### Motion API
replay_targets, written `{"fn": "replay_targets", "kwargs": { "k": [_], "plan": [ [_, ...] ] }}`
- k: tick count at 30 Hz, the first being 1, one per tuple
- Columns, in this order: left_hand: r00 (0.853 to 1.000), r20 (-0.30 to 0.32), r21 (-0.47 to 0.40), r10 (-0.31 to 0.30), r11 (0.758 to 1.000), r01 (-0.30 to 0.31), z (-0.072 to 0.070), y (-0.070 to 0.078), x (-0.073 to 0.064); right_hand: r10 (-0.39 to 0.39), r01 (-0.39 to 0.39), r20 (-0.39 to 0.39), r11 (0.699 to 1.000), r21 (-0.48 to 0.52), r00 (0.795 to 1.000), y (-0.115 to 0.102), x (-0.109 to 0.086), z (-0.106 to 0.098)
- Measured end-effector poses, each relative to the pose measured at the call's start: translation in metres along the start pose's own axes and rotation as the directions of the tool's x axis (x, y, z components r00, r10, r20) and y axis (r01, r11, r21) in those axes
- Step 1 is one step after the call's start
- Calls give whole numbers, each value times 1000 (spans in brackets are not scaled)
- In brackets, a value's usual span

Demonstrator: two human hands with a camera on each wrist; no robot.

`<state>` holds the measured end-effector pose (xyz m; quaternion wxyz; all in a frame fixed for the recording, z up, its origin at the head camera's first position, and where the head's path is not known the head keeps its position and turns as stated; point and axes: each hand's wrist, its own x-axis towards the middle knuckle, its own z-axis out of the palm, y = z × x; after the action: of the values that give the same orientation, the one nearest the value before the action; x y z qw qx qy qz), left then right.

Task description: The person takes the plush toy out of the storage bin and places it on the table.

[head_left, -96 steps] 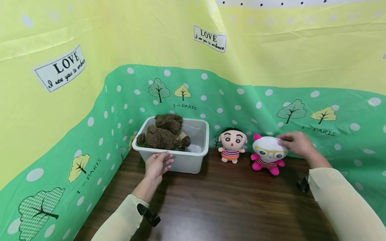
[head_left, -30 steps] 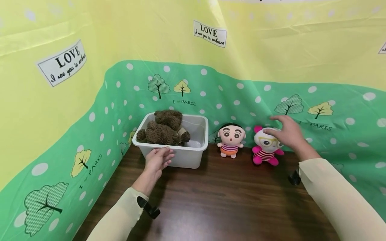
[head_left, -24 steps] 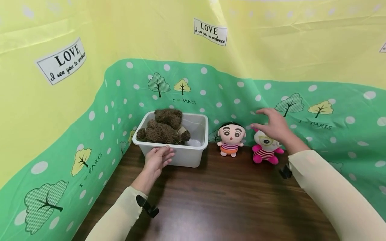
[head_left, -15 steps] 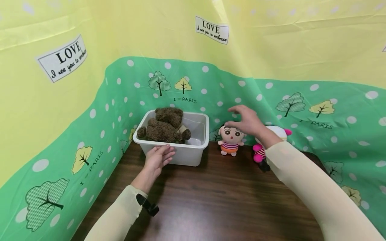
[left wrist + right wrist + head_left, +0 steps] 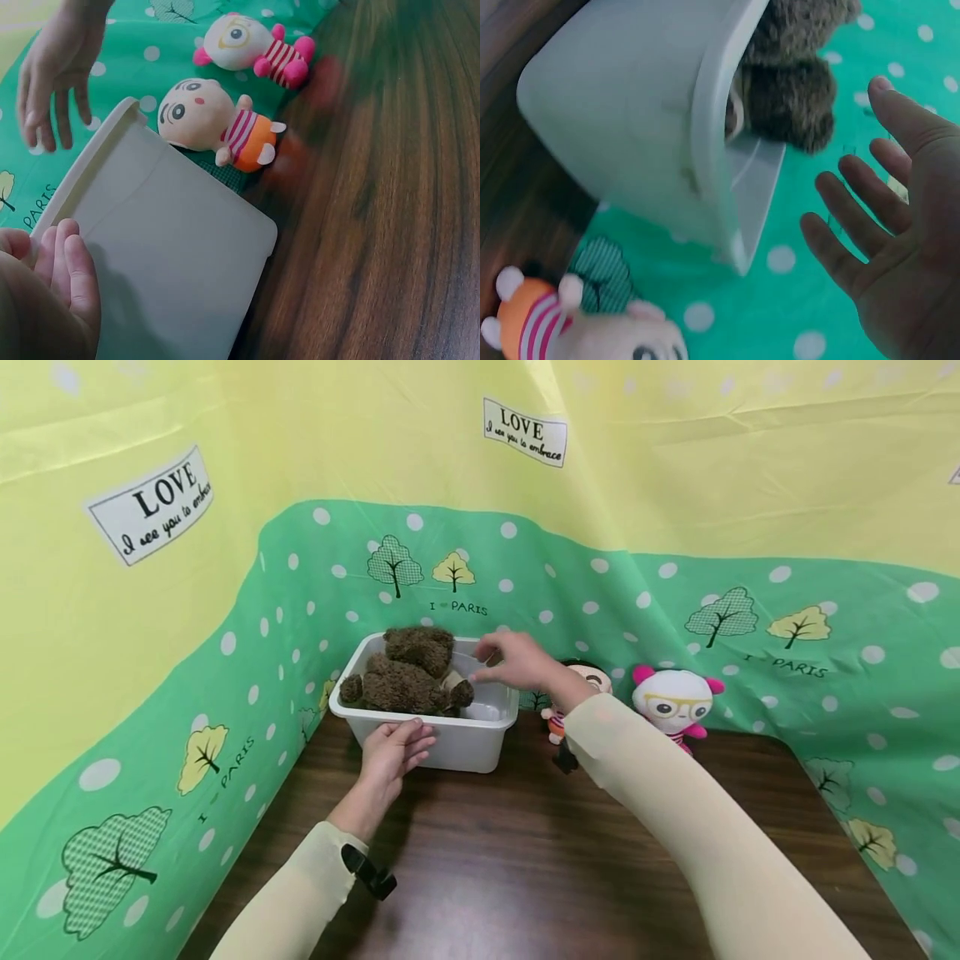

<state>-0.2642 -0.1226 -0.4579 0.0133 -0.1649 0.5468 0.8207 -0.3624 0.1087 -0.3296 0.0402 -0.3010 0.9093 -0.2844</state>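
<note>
A grey plastic bin (image 5: 468,750) stands in the table's far left corner. Inside it lies a dark brown teddy bear (image 5: 405,685), head toward the back. My left hand (image 5: 384,764) holds the bin's front rim, thumb at the rim and fingers along the outer wall. Over the bin's right side hovers my right hand (image 5: 517,660), fingers spread and holding nothing; the right wrist view shows its bare palm (image 5: 907,285) beside the teddy bear (image 5: 791,105). Right of the bin sits a boy doll (image 5: 199,116), partly hidden by my right arm in the head view.
A pink-and-white panda plush (image 5: 672,702) with yellow glasses sits right of the boy doll, its lower body partly covered by my sleeve. Green and yellow printed cloth (image 5: 750,502) hangs behind and left of the dark wooden table (image 5: 480,860).
My right hand has let go of the panda plush and swept left, past the boy doll, to above the bin. The panda remains upright in place. My left hand stays on the rim.
</note>
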Motion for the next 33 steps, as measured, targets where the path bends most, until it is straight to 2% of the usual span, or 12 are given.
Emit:
{"fn": "replay_targets", "kwargs": {
  "k": [5,12,17,21,33],
  "plan": [
    [1000,-8,-17,3,1000,-3,2,-1,0,-18,19,55,1000,-16,998,-11,20,22],
    [999,-41,-62,25,998,-28,3,-8,0,30,-24,125,999,-47,992,-27,36,52],
    [997,-46,-69,64,995,-67,4,-9,-1,37,-13,151,987,-162,988,-40,44,67],
    [996,-47,-53,78,995,-80,6,-7,-2,62,-28,145,973,-229,987,-43,49,76],
    [995,-63,-51,74,996,-78,8,-7,-2,147,-100,144,951,-292,979,-47,63,87]
  ]
}}
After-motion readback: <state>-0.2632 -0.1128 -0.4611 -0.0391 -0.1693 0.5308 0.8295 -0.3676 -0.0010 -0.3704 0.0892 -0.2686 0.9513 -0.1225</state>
